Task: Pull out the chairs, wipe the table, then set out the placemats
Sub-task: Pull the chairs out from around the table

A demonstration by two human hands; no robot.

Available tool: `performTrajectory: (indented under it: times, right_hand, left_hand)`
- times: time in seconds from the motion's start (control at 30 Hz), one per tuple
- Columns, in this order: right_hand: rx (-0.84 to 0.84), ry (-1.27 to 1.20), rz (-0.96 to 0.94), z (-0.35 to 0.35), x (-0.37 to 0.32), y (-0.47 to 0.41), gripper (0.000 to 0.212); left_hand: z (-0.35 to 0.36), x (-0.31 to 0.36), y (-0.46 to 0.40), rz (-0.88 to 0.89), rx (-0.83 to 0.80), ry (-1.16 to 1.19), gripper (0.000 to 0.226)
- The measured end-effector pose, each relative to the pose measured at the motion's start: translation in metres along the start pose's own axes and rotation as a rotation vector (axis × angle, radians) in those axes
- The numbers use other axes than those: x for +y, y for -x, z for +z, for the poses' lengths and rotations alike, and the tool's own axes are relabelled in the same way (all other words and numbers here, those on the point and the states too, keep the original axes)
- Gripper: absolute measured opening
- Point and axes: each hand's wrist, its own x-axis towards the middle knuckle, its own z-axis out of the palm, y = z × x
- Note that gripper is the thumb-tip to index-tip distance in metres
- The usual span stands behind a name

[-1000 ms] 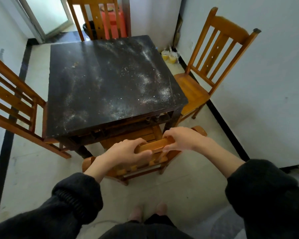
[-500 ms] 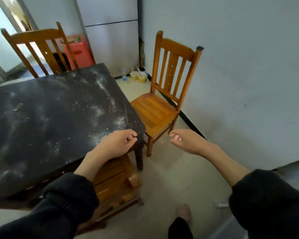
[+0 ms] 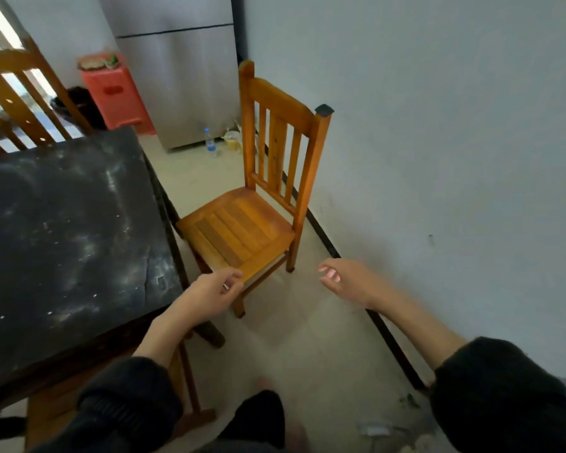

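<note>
One bench [image 3: 69, 230], dark top smeared with white dust, sits to the left of both hands. Three chairs are in view: one chair [image 3: 242, 223] beside the wall just ahead of the hands, a second chair [image 3: 17, 93] at the bench's far side, well beyond the left hand, and a third chair [image 3: 183, 387] tucked under the near edge, below the left forearm. Left hand [image 3: 209, 294] has loosely curled fingers and holds nothing; it overlaps the front corner of the first chair's seat, contact cannot be told. Right hand [image 3: 343, 277] is relaxed with fingers slightly bent, empty, in the air above the floor between that chair and the wall. Beyond the hands: a fridge [image 3: 177, 76], a red plastic stool [image 3: 118, 93], a water bottle [image 3: 209, 142] and a yellow tub [image 3: 232, 140] on the floor. The bench's corner and leg crowd the first chair's left side.
</note>
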Motion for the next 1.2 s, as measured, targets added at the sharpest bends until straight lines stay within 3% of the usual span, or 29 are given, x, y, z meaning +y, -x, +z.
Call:
performTrajectory:
  times: [0.1, 0.23, 0.43, 0.6, 0.77, 0.9, 1.03, 1.2]
  right_hand:
    - [-0.040, 0.024, -0.022, -0.026, 0.019, -0.037, 0.028]
    - [-0.022, 0.039, -0.042, -0.072, 0.047, -0.109, 0.027]
    - [0.212, -0.024, -0.086, -0.164, 0.073, -0.224, 0.027]
    - [0.386, -0.299, -0.037, -0.227, 0.092, -0.306, 0.020]
    - [0.126, -0.506, -0.006, -0.260, 0.112, -0.394, 0.023]
    - [0.004, -0.369, -0.162, -0.277, 0.114, -0.460, 0.031]
    - [-0.075, 0.001, -0.479, -0.288, 0.102, -0.509, 0.047]
    - [-0.108, 0.428, -0.865, -0.288, 0.070, -0.547, 0.064]
  left_hand:
    - [-0.005, 0.014, -0.049, -0.006, -0.033, 0.013, 0.033]
    - [-0.015, 0.030, -0.132, -0.009, 0.047, 0.019, 0.032]
    - [-0.057, 0.079, -0.253, 0.004, 0.208, 0.145, 0.036]
    - [-0.099, 0.123, -0.330, -0.003, 0.322, 0.241, 0.041]
    - [-0.121, 0.152, -0.397, -0.072, 0.374, 0.386, 0.051]
    - [-0.125, 0.180, -0.447, -0.068, 0.471, 0.544, 0.067]
    - [-0.116, 0.194, -0.473, -0.152, 0.592, 0.580, 0.084]
    - [-0.120, 0.189, -0.477, -0.261, 0.574, 0.553, 0.099]
